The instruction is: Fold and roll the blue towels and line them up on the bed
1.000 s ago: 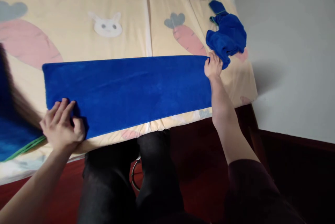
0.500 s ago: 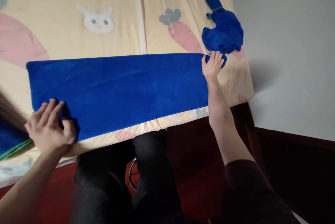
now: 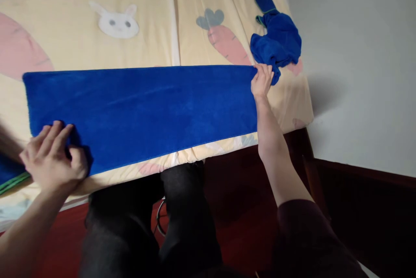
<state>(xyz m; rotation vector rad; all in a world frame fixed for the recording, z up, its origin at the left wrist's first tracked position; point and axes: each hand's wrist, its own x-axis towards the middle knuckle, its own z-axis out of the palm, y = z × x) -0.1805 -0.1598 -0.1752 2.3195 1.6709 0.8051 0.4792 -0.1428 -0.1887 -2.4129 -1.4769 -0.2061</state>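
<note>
Blue cloth (image 3: 139,109), spread flat along the near edge of the bed (image 3: 289,109), between left hand (image 3: 53,161) and right hand (image 3: 262,80). At the left end, pressed down by the left palm, fingers apart. At the far right corner, covered by right fingers bunched together; cannot tell whether clamped on the cloth. Liable, as a judgement, to slide off the near edge after a harder pull, with so narrow a strip of sheet (image 3: 195,152) in front. Apt also to ruck up under uneven pressure from the left palm, or to get caught up with the crumpled blue cloth (image 3: 281,39) just beside the right hand. Soft and short-napped in look, long and near rectangular, faintly creased across the middle, stitched along the near border. Beyond, wrinkled cream sheet with printed carrots (image 3: 227,44) and a rabbit head (image 3: 118,24). At far left, near the left hand, green-edged blue fabric (image 3: 9,169), partly out of view
</note>
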